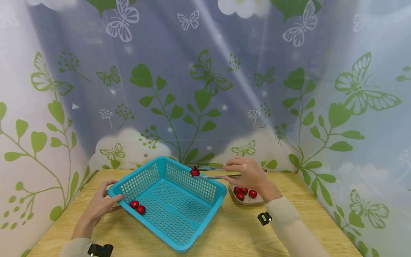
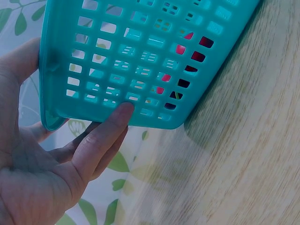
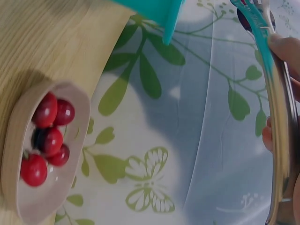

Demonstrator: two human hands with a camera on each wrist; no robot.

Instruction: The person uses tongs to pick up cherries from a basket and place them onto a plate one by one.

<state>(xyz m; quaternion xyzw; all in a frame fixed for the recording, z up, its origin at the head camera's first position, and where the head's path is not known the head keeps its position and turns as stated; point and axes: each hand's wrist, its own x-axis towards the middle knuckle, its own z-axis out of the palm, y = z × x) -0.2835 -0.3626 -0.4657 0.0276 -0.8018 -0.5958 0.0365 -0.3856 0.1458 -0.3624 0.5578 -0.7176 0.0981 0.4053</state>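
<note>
My left hand [image 1: 102, 202] holds the left corner of a blue plastic basket [image 1: 174, 245], thumb over the rim and fingers against the outside of the perforated wall [image 2: 140, 56]. Two red cherries [image 1: 138, 207] lie inside, near that hand. My right hand [image 1: 247, 175] grips metal tongs [image 1: 218, 177]. Between the tips of the tongs is another cherry [image 1: 194, 172], above the basket's far side. Below the right hand stands a small pale bowl [image 1: 248, 202] with several cherries [image 3: 47, 110] in it.
Basket and bowl are on a wood-grain table [image 1: 237, 232], the bowl to the right of the basket. A curtain [image 1: 179, 89] printed with leaves and butterflies hangs behind the table and along both sides.
</note>
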